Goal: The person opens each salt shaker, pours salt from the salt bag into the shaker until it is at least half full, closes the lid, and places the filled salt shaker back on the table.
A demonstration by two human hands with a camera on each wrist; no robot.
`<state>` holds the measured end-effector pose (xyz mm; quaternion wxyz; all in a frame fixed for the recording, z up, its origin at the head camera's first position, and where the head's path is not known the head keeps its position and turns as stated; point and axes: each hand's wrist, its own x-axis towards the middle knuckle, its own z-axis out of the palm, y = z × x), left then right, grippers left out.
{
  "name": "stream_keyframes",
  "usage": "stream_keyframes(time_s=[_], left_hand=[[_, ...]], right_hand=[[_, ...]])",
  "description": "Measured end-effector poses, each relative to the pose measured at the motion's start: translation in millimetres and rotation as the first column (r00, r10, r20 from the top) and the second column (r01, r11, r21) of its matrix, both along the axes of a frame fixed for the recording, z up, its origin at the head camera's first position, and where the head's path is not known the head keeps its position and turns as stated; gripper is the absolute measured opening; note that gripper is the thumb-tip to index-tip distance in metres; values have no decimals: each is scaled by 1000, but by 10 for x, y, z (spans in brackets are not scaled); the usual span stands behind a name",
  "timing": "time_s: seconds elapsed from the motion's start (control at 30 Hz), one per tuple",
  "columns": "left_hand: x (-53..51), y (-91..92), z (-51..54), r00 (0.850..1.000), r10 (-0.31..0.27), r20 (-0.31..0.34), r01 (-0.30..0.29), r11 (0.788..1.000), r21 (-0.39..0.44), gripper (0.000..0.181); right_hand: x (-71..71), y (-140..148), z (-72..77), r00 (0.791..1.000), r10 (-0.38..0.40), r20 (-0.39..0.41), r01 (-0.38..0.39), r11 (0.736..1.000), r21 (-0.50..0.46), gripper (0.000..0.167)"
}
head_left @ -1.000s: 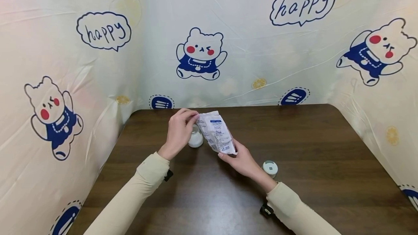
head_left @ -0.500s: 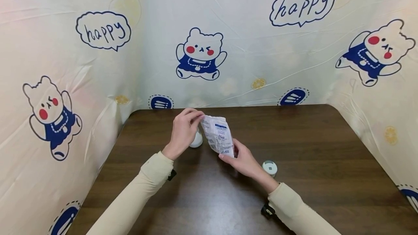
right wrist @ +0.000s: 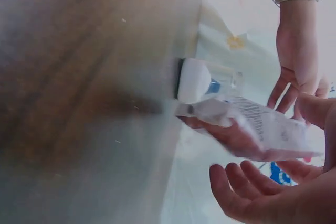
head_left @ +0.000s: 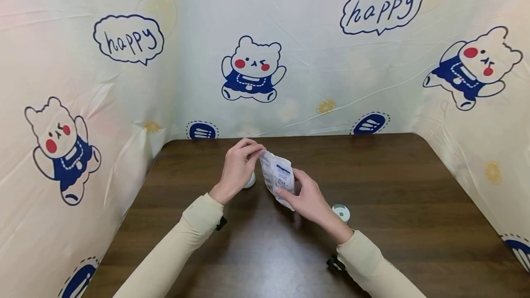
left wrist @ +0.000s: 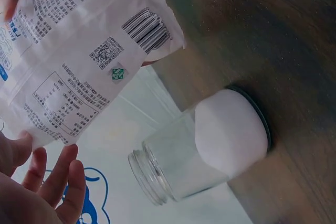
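In the head view, the left hand [head_left: 239,167] and right hand [head_left: 308,200] pinch the packet [head_left: 278,176], left grip mostly hiding the jar [head_left: 251,181].

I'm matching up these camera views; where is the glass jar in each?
Head: glass jar slightly left, below centre, mostly behind the left hand.
Left wrist: glass jar fully visible, lower right of centre.
Right wrist: glass jar just above and right of centre.
Shared landmark: the printed white packet.
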<state>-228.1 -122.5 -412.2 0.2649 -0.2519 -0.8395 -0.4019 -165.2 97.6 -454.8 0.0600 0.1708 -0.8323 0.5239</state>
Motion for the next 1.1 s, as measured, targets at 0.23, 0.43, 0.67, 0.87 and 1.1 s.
stream_keyframes(time_s=[0.23, 0.43, 0.67, 0.87, 1.1], left_hand=[[-2, 41, -20, 999, -31, 11, 31, 999, -39, 13], [23, 60, -37, 999, -48, 11, 49, 998, -43, 13], [68, 107, -47, 996, -70, 46, 71, 997, -29, 15], [154, 129, -84, 989, -46, 139, 49, 999, -18, 42], [324, 138, -140, 938, -15, 347, 33, 998, -45, 78]], right_hand=[[45, -31, 121, 958, -128, -255, 175, 970, 171, 45], [99, -19, 170, 936, -187, -297, 252, 947, 200, 33], [131, 24, 225, 942, -198, -271, 260, 941, 217, 16], [142, 36, 240, 961, -194, -196, 235, 948, 213, 11], [133, 32, 206, 967, -178, -184, 210, 962, 172, 14]])
